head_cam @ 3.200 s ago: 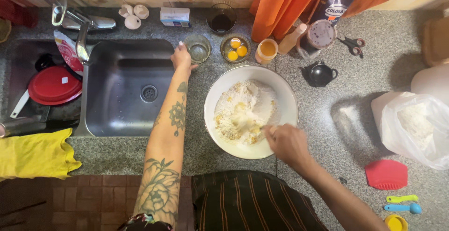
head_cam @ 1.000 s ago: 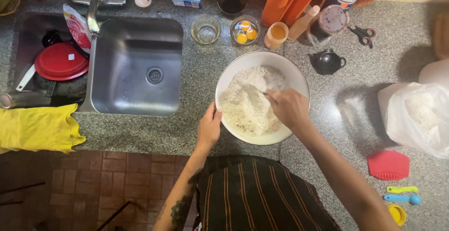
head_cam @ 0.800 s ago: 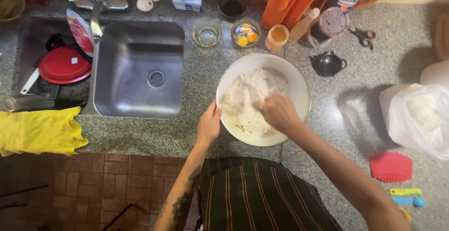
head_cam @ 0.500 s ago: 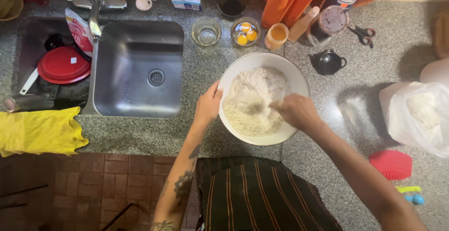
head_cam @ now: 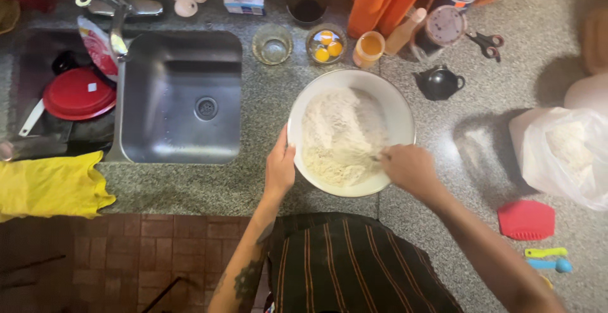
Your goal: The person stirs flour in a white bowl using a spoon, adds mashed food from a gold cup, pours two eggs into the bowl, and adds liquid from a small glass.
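On the speckled counter (head_cam: pixel 209 189), just right of the steel sink (head_cam: pixel 180 94), stands a wide white bowl (head_cam: pixel 399 107) holding a heap of pale flour (head_cam: pixel 339 135). The left hand (head_cam: pixel 280 168) presses against the bowl's near-left rim, fingers curled onto the edge and thumb outside. The right hand (head_cam: pixel 410 168) reaches over the near-right rim, fingers closed on a thin utensil whose tip sinks into the flour; what kind it is, I cannot tell. Behind the bowl sit a small dish of yolks (head_cam: pixel 326 44), an empty glass (head_cam: pixel 272 42) and a black teapot (head_cam: pixel 438 83). A plastic bag (head_cam: pixel 560 154) lies well apart to the right.

The bowl looks rigid, smooth and breakable, likely to slide on polished stone, so the rim is the sound place to steady it. The flour is light, loose and puffs out easily.
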